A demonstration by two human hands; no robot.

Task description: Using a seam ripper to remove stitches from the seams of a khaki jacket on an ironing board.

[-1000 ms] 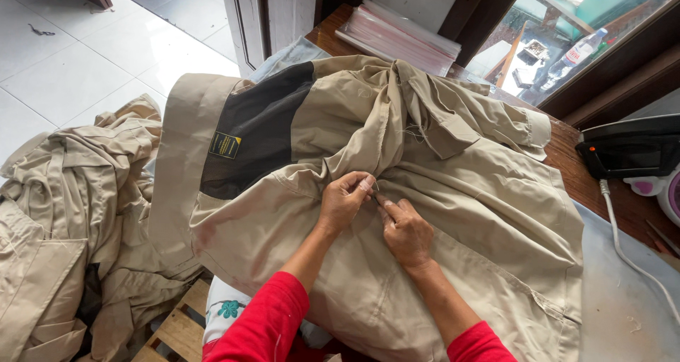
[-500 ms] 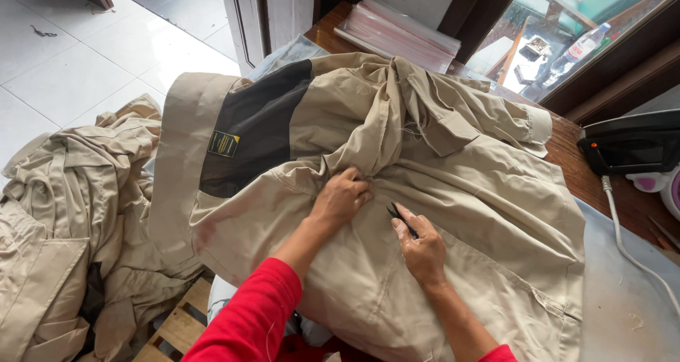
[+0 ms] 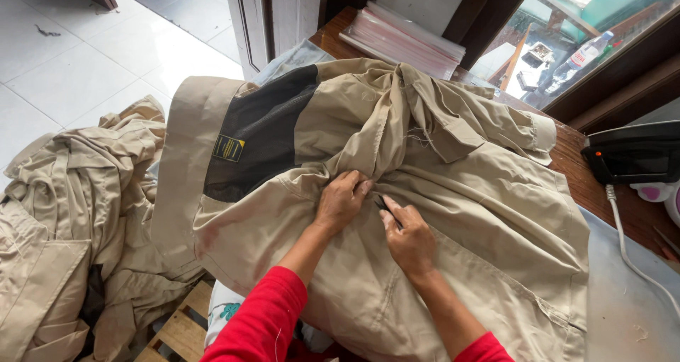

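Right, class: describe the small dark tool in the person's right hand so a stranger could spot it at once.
Find the big beige jacket spread over the table, then the two hands meeting at its middle. The right hand pinches a small dark tool, its tip toward the left hand. It is the only dark, hard thing between the hands.

Your right hand (image 3: 409,240) has slid back from your left hand (image 3: 341,200), then closed in again on the jacket (image 3: 453,213) fold.
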